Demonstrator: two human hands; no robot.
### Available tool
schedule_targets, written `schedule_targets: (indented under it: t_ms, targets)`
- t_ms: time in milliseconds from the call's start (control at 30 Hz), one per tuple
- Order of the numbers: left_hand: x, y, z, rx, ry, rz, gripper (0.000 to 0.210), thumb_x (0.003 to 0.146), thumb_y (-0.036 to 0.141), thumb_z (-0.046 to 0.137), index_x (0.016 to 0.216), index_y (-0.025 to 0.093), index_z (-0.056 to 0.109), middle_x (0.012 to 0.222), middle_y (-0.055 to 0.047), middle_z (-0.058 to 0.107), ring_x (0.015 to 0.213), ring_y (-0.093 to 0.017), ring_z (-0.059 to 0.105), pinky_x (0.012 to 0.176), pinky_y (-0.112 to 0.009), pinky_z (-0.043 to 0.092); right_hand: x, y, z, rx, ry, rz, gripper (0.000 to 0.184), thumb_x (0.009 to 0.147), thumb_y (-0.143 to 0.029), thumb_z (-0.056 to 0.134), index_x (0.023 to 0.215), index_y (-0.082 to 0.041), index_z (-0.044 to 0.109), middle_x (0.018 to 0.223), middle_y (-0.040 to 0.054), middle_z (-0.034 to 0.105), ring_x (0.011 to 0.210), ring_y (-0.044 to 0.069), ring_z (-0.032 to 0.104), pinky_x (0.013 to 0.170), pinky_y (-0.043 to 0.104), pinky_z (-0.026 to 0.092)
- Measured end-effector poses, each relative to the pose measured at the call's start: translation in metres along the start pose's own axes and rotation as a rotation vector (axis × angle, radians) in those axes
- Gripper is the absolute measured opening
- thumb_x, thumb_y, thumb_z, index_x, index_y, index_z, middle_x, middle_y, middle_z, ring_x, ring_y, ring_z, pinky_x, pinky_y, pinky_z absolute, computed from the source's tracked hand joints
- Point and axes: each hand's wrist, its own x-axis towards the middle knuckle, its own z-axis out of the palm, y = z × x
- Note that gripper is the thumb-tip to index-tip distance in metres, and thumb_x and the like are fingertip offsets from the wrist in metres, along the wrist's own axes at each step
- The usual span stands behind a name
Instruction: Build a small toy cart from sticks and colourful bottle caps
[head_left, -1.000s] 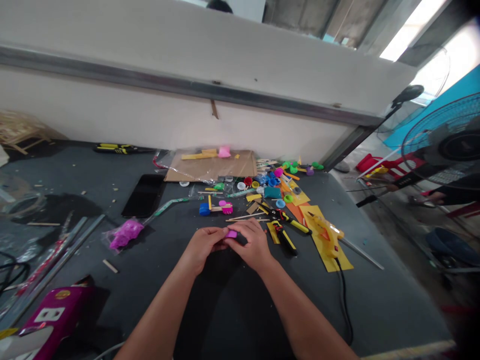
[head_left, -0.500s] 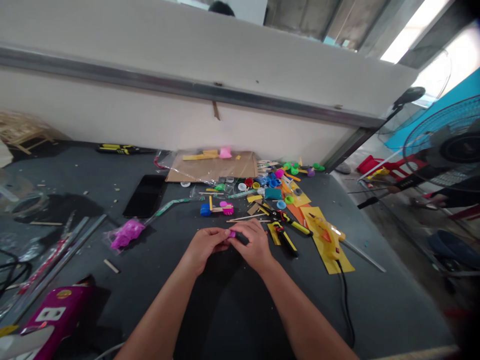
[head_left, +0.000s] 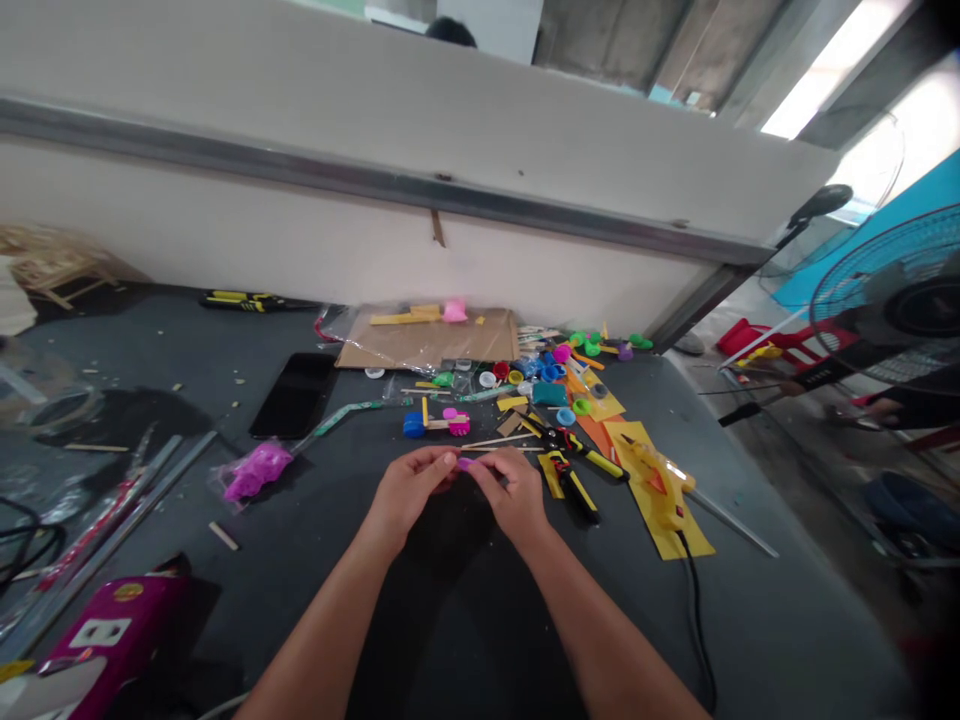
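Between my fingertips, at the middle of the table, is a small purple piece (head_left: 465,464); its kind is too small to make out. My left hand (head_left: 411,492) pinches it from the left with thumb and fingers. From the other side, my right hand (head_left: 517,490) grips it, thumb and forefinger close together. Just beyond my hands lies a little assembly (head_left: 437,422) of sticks with blue and pink round ends. Cutting pliers with black and yellow handles (head_left: 576,490) rest to the right of my right hand.
A yellow glue gun (head_left: 664,485) with a cord lies on yellow sheets at right. Colourful bottle caps (head_left: 551,370) cluster by the cardboard (head_left: 427,345). To the left are a phone (head_left: 294,395), a bag of purple material (head_left: 256,470), metal rods and a magenta device (head_left: 120,630).
A dark piece seen under my right fingers earlier no longer shows. My right thumb and forefinger have shifted on the purple piece. The whole view has moved slightly.
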Motion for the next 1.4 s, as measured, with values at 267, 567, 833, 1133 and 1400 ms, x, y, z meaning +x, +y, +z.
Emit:
schedule_targets:
  t_ms: [267,567,833,1133,1400]
  targets:
    - [0.0019,-0.0029,0.0031,0.095,0.011,0.049,0.024,0.063,0.037,0.072,0.07,0.014,0.068,0.065,0.0,0.062,0.065,-0.011,0.055,0.067,-0.023,0.045,-0.0004,0.0021,0.0016,0.161,-0.052,0.174,0.024,0.084,-0.035,0.053,0.071,-0.019,0.063,0.066,0.0002,0.06,0.063,0.013,0.054,0.06,0.023,0.041]
    - [0.0022,-0.0033,0.0014,0.141,0.024,0.092,0.023,0.063,0.035,0.071,0.075,0.016,0.069,0.069,-0.001,0.065,0.065,-0.012,0.056,0.064,-0.022,0.043,-0.0004,0.0004,0.0024,0.204,-0.073,0.252,0.021,0.079,-0.036,0.056,0.071,-0.018,0.063,0.064,0.0001,0.058,0.059,0.013,0.051,0.055,0.022,0.039]
    - [0.0022,-0.0037,0.0005,0.157,-0.002,0.101,0.023,0.065,0.037,0.069,0.073,0.016,0.068,0.067,-0.001,0.064,0.066,-0.013,0.055,0.065,-0.023,0.043,0.0,0.002,0.0037,0.239,-0.1,0.29,0.019,0.077,-0.035,0.058,0.071,-0.017,0.063,0.063,-0.0006,0.057,0.057,0.012,0.049,0.054,0.022,0.038]
    - [0.0,0.0003,0.0026,0.158,-0.044,0.067,0.025,0.066,0.04,0.068,0.069,0.015,0.067,0.066,-0.002,0.063,0.064,-0.012,0.055,0.067,-0.024,0.045,0.0014,0.0021,0.0014,0.325,-0.089,0.327,0.018,0.078,-0.033,0.057,0.072,-0.018,0.062,0.065,-0.0007,0.061,0.06,0.013,0.054,0.057,0.022,0.042]
    - [-0.0011,0.0003,0.002,0.052,-0.064,0.006,0.026,0.068,0.041,0.067,0.073,0.015,0.067,0.067,-0.002,0.063,0.064,-0.011,0.056,0.068,-0.025,0.046,-0.001,0.0,0.0018,0.259,-0.049,0.219,0.011,0.075,-0.027,0.062,0.081,-0.02,0.066,0.077,0.002,0.066,0.068,0.015,0.058,0.063,0.025,0.047]
